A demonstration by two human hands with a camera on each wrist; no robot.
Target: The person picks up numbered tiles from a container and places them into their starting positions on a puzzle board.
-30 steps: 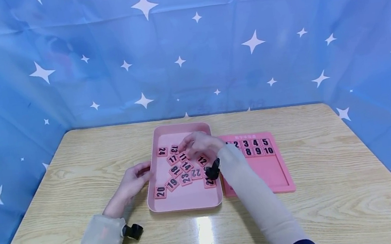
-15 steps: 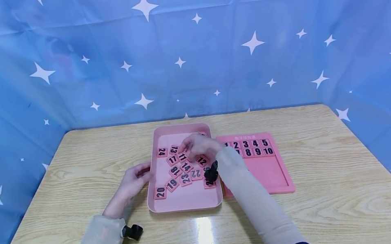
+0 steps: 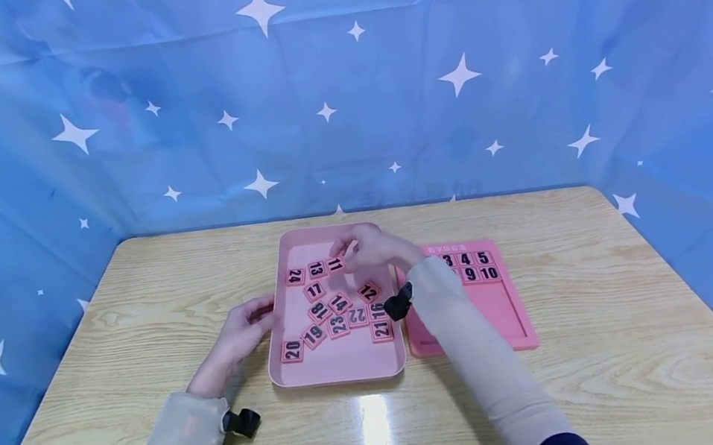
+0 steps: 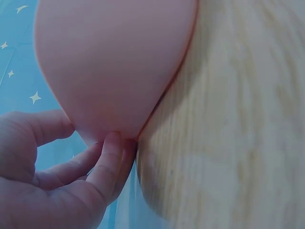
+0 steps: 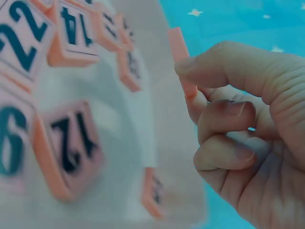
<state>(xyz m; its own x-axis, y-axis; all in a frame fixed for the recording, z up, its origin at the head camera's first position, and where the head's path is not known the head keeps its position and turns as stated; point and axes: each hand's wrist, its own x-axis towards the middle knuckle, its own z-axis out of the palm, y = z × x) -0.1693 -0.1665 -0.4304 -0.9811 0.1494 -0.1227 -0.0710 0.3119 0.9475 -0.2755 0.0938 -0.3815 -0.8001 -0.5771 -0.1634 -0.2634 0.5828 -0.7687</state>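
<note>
My right hand [image 3: 369, 247] pinches the number 11 tile [image 3: 335, 264] between thumb and fingers, above the far part of a pink tray [image 3: 342, 367]. In the right wrist view the tile [image 5: 179, 45] shows edge-on, its other fingers curled below. Number tiles lie loose in the tray, among them 12 [image 3: 369, 293], 13 [image 3: 317, 269], 14 [image 3: 340, 303] and 17 [image 3: 314, 290]. At the tray's left side my left hand [image 3: 249, 328] holds the wall, thumb at the rim and fingers against the outer face [image 4: 114, 71] in the left wrist view.
Right of the tray lies a pink number board [image 3: 484, 318] with two rows of tiles along its top, partly covered by my right forearm. Both stand on a wooden table [image 3: 611, 309], with a blue star-patterned curtain [image 3: 346, 141] behind and at the sides.
My right hand has taken the 11 tile up from beside 17 and 14 and moved it slightly away, next to 13. My left hand stays at the tray's side.
</note>
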